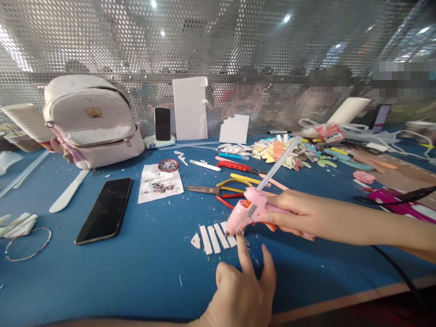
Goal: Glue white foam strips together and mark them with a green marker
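Observation:
A pink hot glue gun (250,209) is in my right hand (293,211), its fingers wrapped round the handle. A clear glue stick (279,163) juts up from its back. The nozzle points down at a row of short white strips (213,238) lying side by side, with a small white pointed piece (195,241) at their left end. My left hand (243,284) has its fingers apart, and the index fingertip rests by the right end of the row, just under the gun. The gun hides part of the rightmost strips.
Behind the gun lie scissors (204,189) and red-handled pliers (235,166). Foam scraps (279,150) pile up at the back. A black phone (104,211), a white knife (68,193) and a white backpack (91,118) are to the left. A magenta tool (391,197) and cable lie right.

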Available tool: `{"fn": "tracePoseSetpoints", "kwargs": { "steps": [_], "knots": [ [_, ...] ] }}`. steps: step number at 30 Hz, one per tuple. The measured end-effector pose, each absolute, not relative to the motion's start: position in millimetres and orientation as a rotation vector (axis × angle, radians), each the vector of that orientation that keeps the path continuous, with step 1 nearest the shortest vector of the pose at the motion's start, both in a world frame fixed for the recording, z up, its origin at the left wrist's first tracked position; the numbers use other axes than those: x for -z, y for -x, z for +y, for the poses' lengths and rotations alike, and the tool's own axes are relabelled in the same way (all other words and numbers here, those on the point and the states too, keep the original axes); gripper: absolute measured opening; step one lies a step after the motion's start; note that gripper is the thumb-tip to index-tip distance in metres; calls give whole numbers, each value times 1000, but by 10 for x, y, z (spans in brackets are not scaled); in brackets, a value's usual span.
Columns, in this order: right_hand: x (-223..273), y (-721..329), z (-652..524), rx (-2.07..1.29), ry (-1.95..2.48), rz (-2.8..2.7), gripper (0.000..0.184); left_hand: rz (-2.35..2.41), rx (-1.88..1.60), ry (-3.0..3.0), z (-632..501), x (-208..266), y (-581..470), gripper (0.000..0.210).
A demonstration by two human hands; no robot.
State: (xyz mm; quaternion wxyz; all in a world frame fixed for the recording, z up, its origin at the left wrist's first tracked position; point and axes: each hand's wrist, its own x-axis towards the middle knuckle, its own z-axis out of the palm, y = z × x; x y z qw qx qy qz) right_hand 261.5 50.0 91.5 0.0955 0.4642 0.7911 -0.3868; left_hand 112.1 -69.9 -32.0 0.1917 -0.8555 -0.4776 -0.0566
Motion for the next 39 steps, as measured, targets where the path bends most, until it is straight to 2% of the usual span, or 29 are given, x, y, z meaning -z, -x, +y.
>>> {"fn": "tracePoseSetpoints", "kwargs": {
  "steps": [8,13,19,25,33,39],
  "knots": [
    [-915,-2614,506,1170,-1381,2353,50,-1348,150,2413,-704,321,-1121,93],
    [-916,-2616,511,1150,-1390,2346,54,-1358,156,2429,-701,294,-1121,89],
    [-991,-2555,461,1175,-1352,2338,52,-1356,148,2426,-702,304,-1127,96],
    [-977,-2578,476,1181,-1369,2314,53,-1378,193,2405,-708,327,-1135,80],
    [-964,-2580,476,1298,-1364,2304,49,-1376,146,2406,-714,346,-1141,94],
    [-923,-2599,501,1306,-1375,2344,50,-1372,180,2415,-698,316,-1128,83]
  ]
}}
